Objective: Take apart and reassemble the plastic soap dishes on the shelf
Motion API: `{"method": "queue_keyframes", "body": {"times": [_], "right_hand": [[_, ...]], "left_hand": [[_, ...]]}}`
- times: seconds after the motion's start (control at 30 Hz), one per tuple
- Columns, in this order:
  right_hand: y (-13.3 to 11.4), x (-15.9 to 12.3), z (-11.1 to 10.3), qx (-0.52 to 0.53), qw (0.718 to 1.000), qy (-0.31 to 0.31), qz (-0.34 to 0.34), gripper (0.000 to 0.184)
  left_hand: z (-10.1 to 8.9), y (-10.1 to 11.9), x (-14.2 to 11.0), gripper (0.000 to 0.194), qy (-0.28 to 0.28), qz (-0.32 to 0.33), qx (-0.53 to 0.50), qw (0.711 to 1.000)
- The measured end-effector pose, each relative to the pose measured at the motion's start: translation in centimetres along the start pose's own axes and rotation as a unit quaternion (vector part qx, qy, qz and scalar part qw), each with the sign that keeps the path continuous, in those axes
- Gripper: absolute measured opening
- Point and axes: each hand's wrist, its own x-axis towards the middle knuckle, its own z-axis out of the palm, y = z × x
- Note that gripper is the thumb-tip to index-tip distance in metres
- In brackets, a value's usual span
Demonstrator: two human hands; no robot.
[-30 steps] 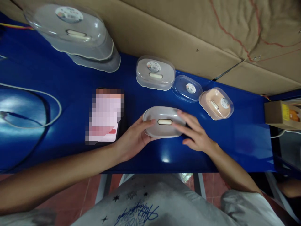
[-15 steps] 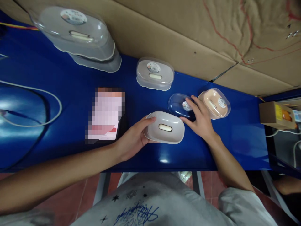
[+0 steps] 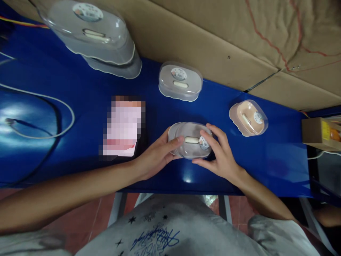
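My left hand (image 3: 157, 154) is closed round the left end of a small grey oval soap dish (image 3: 189, 149), thumb on top. A pale slot shows in the middle of its floor. Over the dish sits a clear plastic lid (image 3: 183, 128) with a round white label near its right end. My right hand (image 3: 222, 156) grips the right end of this lid, fingers along the far side and thumb on the near side. Whether the lid is fully seated I cannot tell. To the right stands a peach soap dish (image 3: 249, 119) under a clear lid.
A lidded grey dish (image 3: 181, 93) stands behind my hands, and larger stacked grey ones (image 3: 114, 53) at the back left. A phone (image 3: 124, 128) with blurred screen lies left on the blue table (image 3: 165, 181). Cables (image 3: 71, 117) loop at far left; brown paper (image 3: 202, 46) lines the back.
My right hand has picked up the clear lid from the table and brought it left onto the grey dish. My left hand still holds the dish. The whole view has shifted slightly.
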Motion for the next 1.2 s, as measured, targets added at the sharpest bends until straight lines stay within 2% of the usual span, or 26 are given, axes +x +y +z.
{"method": "queue_keyframes", "body": {"times": [0.23, 0.4, 0.63, 0.8, 0.9, 1.0, 1.1, 1.2], "right_hand": [[0.8, -0.5, -0.5, -0.043, 0.997, 0.045, -0.049, 0.100], [1.1, -0.5, -0.4, -0.051, 0.994, 0.074, -0.065, 0.099], [1.3, -0.3, -0.5, -0.021, 0.996, 0.056, -0.061, 0.097], [2.0, -0.3, -0.5, 0.007, 0.997, 0.041, -0.072, 0.099], [2.5, -0.4, -0.6, 0.028, 0.996, 0.031, -0.079, 0.100], [2.8, -0.7, -0.6, 0.019, 0.993, 0.038, -0.107, 0.086], [2.7, -0.9, -0.4, -0.025, 0.982, 0.086, -0.165, 0.066], [2.5, -1.0, 0.0, -0.059, 0.971, 0.138, -0.188, 0.064]], "left_hand": [[-0.2, -0.5, -0.4, 0.069, -0.067, 0.104, 0.090, 0.988], [0.0, -0.2, -0.6, 0.069, -0.114, 0.132, 0.141, 0.975], [-0.2, -0.2, -0.3, 0.071, -0.105, 0.122, 0.137, 0.977], [-0.2, -0.2, -0.2, 0.074, -0.077, 0.096, 0.137, 0.983], [-0.1, -0.2, -0.3, 0.075, -0.082, 0.088, 0.130, 0.984], [-0.1, -0.5, -0.6, 0.074, -0.097, 0.104, 0.150, 0.978], [-0.3, -0.8, -1.0, 0.081, -0.120, 0.163, 0.221, 0.954], [-0.5, -1.0, -1.2, 0.087, -0.125, 0.219, 0.266, 0.930]]}}
